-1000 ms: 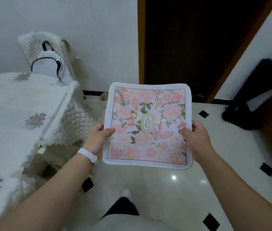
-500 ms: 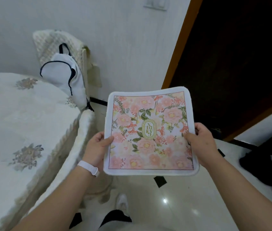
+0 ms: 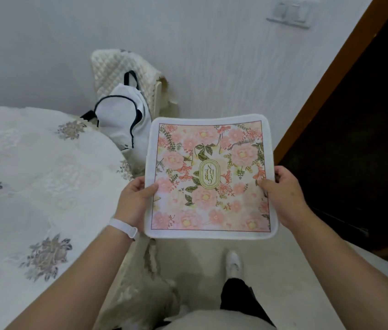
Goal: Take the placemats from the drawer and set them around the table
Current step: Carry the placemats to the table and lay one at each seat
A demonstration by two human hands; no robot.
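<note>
placemat (image 3: 212,177), floral with a white border, is held flat in the air over the floor, just off the right edge of the table (image 3: 33,186) and not yet on it. the left hand (image 3: 136,201) pinches its left edge, thumb on top; the right hand (image 3: 283,196) pinches the right edge likewise. it looks light and soft, so gripping both side edges should stop it sagging. beyond, a white bag (image 3: 121,125) rests against a covered chair (image 3: 117,65).
</note>
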